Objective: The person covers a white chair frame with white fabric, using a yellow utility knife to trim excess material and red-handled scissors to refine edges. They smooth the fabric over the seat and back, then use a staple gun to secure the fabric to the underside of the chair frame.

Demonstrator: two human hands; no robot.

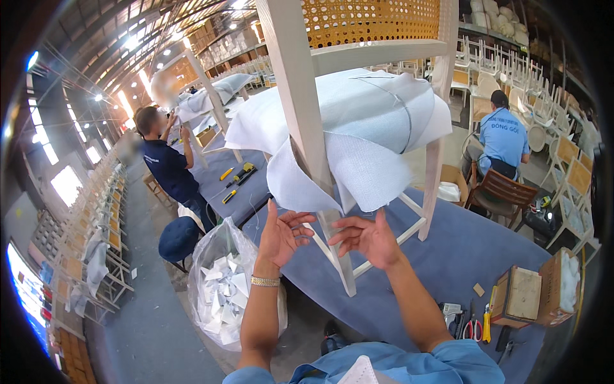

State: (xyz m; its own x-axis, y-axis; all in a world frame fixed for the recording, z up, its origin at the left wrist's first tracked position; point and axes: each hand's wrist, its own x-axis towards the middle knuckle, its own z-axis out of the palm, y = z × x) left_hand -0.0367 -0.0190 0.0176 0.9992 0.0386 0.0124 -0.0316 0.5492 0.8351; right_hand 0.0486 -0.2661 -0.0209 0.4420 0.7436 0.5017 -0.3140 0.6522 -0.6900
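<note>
A pale wooden chair (377,49) with a cane-weave back (374,20) stands upright on the blue-covered table (441,256). White foam sheet (377,115) wraps its seat, and a thin dark cord (407,115) runs over the wrap. Loose corners of the sheet hang on both sides of the nearest leg (343,256). My left hand (283,237) is open left of that leg, thumb up close under one hanging flap. On the other side my right hand (369,240) is open with curved fingers beside the leg. I cannot tell whether its fingertips touch the leg or the foam.
A clear bag (233,288) of white foam scraps stands left of the table. Red-handled scissors (472,329), a yellow-handled tool (487,326) and cardboard boxes (519,296) lie at right. Cutters (236,185) lie at far left. Two people (167,157) work nearby among many chairs.
</note>
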